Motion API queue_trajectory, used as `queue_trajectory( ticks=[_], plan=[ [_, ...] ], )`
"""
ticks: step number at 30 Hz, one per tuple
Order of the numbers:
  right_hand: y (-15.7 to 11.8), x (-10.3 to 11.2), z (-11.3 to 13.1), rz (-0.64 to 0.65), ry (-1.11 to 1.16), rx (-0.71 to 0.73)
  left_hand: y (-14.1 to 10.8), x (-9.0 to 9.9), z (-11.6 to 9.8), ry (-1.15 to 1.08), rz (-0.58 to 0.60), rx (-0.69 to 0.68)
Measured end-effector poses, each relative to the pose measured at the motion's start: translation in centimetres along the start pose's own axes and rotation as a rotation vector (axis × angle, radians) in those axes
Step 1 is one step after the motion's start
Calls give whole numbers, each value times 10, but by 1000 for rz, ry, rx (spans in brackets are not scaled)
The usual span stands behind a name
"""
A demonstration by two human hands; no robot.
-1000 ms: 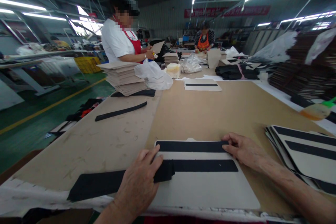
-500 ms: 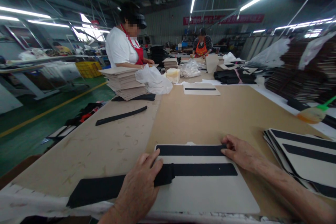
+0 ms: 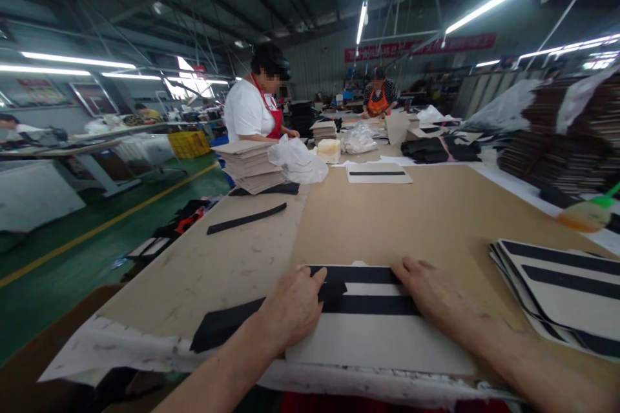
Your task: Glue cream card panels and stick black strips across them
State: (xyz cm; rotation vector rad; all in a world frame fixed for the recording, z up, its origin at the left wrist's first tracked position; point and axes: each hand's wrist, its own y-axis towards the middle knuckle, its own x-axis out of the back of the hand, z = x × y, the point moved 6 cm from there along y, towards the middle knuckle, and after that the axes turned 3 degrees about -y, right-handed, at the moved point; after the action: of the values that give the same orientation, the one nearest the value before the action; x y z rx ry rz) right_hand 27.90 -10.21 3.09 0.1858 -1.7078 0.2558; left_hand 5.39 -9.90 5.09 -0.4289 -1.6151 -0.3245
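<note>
A pale flat board lies at the table's near edge, with two black strips across it. The upper black strip runs along the far edge, the lower one parallel below. My left hand is closed around a bundle of loose black strips, its thumb and forefinger at the upper strip's left end. The bundle sticks out on both sides of that hand. Over the right ends of both strips lies my right hand, fingers stretched and pressed down; its fingertips are partly hidden.
Striped boards are stacked at right. A single striped board lies farther back, a loose black strip at left. Beyond are piled boards, a plastic bag and two co-workers. A glue container stands far right.
My left hand has moved up and right with the bundle. My right hand has gone from a pinch at the upper strip's end to lying over the strips. The view has shifted slightly.
</note>
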Motion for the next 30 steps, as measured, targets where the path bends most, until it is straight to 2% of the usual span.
queue_trajectory(
  ticks=[5,9,12,16,20,23,24,26,28,30],
  plan=[
    [2,-2,23,26,-164,33,6,0,-13,114,-13,-19],
    [2,-2,25,13,-128,37,7,-3,-10,131,-13,4],
    [-7,-2,10,-14,-65,-2,2,-5,-1,78,-16,-6],
    [-26,-8,-23,-97,24,-41,-13,-11,15,-10,-53,-14],
    [-45,-29,-61,-147,208,-27,-27,-26,30,-66,-145,-54],
    [-62,-38,-78,-201,320,-126,-31,-36,39,-104,-229,-67],
    [-68,-36,-75,-239,352,-168,-32,-38,40,-118,-252,-71],
    [-78,-27,-56,-305,420,-198,-32,-38,42,-149,-289,-75],
    [-82,-13,-17,-300,487,-107,-32,-36,43,-185,-304,-75],
    [-80,-2,29,-231,520,64,-32,-35,45,-212,-313,-70]
  ],
)
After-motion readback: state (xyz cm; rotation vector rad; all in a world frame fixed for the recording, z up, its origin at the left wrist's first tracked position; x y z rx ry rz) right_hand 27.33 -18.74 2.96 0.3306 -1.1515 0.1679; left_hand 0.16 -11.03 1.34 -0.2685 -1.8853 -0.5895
